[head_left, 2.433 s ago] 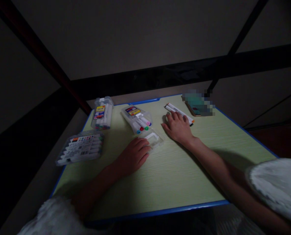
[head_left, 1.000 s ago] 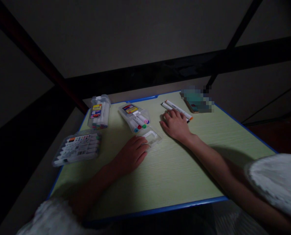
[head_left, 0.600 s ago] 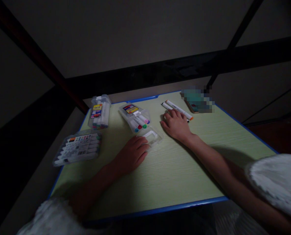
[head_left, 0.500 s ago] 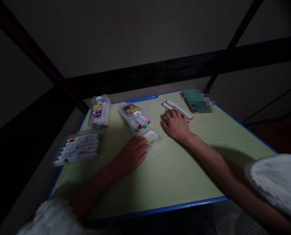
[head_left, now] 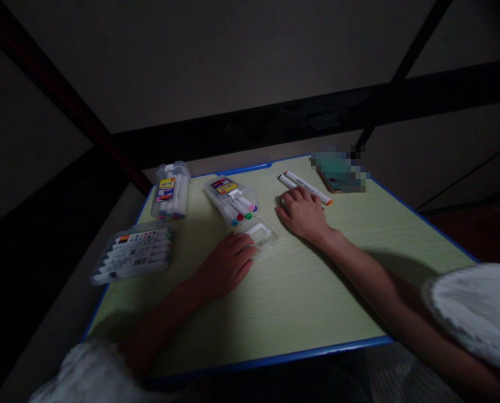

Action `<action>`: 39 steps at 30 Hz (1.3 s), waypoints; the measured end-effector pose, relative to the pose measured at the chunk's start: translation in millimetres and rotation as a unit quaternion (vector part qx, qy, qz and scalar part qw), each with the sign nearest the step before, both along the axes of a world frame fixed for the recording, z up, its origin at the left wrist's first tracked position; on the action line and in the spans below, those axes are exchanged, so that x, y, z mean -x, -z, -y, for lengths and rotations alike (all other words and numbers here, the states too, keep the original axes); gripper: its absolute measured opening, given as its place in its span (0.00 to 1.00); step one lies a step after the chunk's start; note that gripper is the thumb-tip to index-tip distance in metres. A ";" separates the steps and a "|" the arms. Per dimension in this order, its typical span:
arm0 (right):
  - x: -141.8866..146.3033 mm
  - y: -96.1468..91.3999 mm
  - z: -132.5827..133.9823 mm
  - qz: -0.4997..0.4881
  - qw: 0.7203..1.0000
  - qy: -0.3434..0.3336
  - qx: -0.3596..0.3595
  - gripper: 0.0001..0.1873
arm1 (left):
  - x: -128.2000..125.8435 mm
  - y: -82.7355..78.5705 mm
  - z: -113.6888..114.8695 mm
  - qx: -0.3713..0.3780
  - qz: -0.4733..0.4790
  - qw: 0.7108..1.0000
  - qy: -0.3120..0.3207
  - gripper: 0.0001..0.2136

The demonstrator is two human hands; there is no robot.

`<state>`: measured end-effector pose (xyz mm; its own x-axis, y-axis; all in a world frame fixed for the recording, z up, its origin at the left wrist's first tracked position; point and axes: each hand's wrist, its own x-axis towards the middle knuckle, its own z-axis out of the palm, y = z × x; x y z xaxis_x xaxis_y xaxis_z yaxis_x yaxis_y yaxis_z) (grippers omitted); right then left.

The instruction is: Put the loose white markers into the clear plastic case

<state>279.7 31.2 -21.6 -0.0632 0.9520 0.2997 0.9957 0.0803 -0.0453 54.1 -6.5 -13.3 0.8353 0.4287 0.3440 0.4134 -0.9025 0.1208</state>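
My left hand (head_left: 228, 264) lies flat on the pale green table (head_left: 300, 302), fingers stretched out, fingertips touching the open clear lid (head_left: 261, 235) of a marker case (head_left: 233, 200). That case holds several white markers with coloured caps. My right hand (head_left: 303, 214) rests palm down with its fingers spread, the fingertips on or against two loose white markers (head_left: 305, 187) lying side by side at the far middle. Neither hand grips anything.
Two more clear marker cases lie at the left: one upright-angled at the far left corner (head_left: 169, 192), one flat near the left edge (head_left: 134, 253). A blurred teal object (head_left: 340, 170) sits at the far right corner. Dark bars and a wall stand behind the table.
Hardly anything: both hands stay where they were; the view shifted slightly early on and has been steady since.
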 end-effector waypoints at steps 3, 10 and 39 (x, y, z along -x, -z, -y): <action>-0.1 0.7 -0.2 -0.003 1.000 -0.003 0.000 0.18 | -0.3 -0.6 0.3 -0.004 -0.004 1.000 -0.002 0.08; 0.5 3.8 1.0 0.001 0.999 -0.033 -0.002 0.18 | -0.2 3.4 -1.9 -0.009 -0.008 1.000 0.005 0.08; -14.0 9.3 -11.1 -0.081 0.994 -0.021 -0.067 0.17 | 1.3 1.9 0.1 -0.001 0.002 1.000 0.003 0.08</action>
<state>293.7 42.3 -31.0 -0.0436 0.9002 0.4332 0.9718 0.1388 -0.1905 52.8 -6.6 -15.2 0.8365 0.4230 0.3484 0.4071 -0.9053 0.1215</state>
